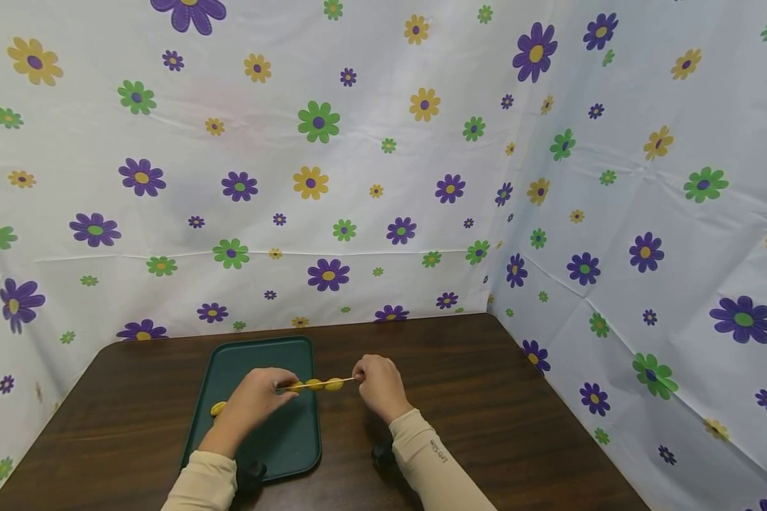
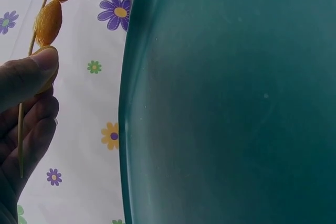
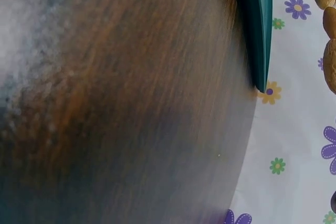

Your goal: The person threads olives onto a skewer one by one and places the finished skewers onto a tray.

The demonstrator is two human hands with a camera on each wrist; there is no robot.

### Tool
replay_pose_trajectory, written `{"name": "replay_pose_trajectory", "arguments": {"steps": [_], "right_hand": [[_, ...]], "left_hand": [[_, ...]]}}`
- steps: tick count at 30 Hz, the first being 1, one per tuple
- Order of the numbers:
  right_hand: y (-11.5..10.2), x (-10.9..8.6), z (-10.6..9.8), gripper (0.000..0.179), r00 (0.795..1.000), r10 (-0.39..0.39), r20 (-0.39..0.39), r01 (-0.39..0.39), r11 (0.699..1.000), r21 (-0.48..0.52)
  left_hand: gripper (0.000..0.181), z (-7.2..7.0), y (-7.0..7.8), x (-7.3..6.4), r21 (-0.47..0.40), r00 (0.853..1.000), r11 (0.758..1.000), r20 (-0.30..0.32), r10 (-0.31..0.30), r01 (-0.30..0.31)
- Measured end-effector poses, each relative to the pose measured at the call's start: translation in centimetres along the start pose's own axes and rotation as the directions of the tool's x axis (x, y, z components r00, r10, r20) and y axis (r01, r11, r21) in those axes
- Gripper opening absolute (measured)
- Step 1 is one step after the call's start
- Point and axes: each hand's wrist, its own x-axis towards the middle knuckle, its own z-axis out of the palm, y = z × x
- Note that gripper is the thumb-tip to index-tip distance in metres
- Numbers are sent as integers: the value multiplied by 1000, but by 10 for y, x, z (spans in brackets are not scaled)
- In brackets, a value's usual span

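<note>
Skewer [image 1: 349, 380] of yellow pieces [image 1: 334, 384], held above right rim of tray [image 1: 281, 447]; pinched by left hand [image 1: 258, 399] over tray and right hand [image 1: 382, 387] beyond, seemingly to steady both ends. Loose piece [image 1: 218, 409] near tray's left rim.

A dark brown wood-grain desk [image 1: 486, 397] spans the lower part of the head frame, its 2 far corners rounded and its grain streaked darker in places. Directly on it lies 1 dark green rectangular serving tray [image 1: 281, 440] with rounded corners and a raised rim, left of centre in the lower half. In the right wrist frame, the desk's surface shows a pale sheen at the upper left.
</note>
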Motion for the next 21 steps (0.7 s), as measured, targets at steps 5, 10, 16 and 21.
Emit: {"name": "replay_pose_trajectory", "arguments": {"steps": [5,10,16,21], "right_hand": [[-1,0,0,20,1000,12,11,-12,1000,19],[-1,-1,1,20,999,29,19,-30,997,65],[0,0,2,19,1000,28,10,-29,992,122],[6,0,1,19,999,43,12,-44,991,130]], "left_hand": [[20,0,0,0,-7,1000,1000,1,-14,14],[20,-1,-2,-1,-24,999,999,-5,-44,44],[25,-9,-9,-4,-4,996,996,19,-86,87],[32,-26,-25,-15,27,991,992,48,-128,126]]}}
